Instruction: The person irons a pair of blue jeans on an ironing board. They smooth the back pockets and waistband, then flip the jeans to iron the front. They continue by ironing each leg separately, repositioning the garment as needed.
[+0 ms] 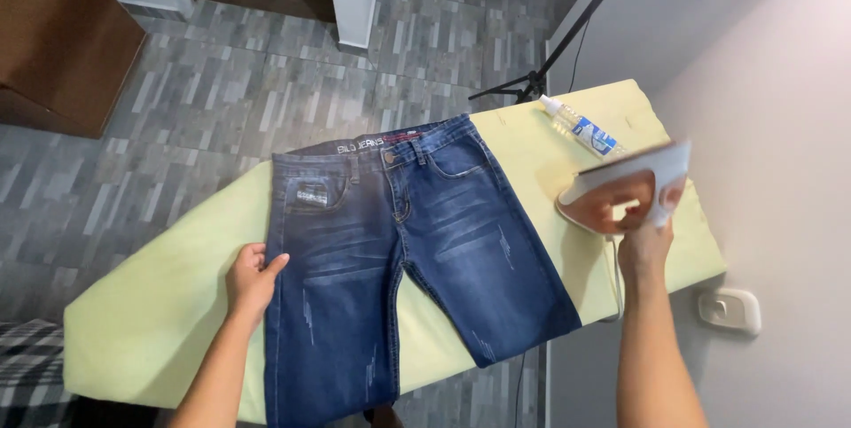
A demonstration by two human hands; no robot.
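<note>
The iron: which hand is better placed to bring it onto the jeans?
Right, probably. The right hand already grips the iron beside the jeans, above the board. The left hand lies flat on the jeans' edge, far from the iron.

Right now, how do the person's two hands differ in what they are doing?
The left hand lies open and flat on the outer edge of one leg of the dark blue denim jeans, while the right hand is closed around the handle of the white and orange iron. The left hand sits mid-board; the right is by the wall end. Both are over the pale yellow-green ironing board.
</note>
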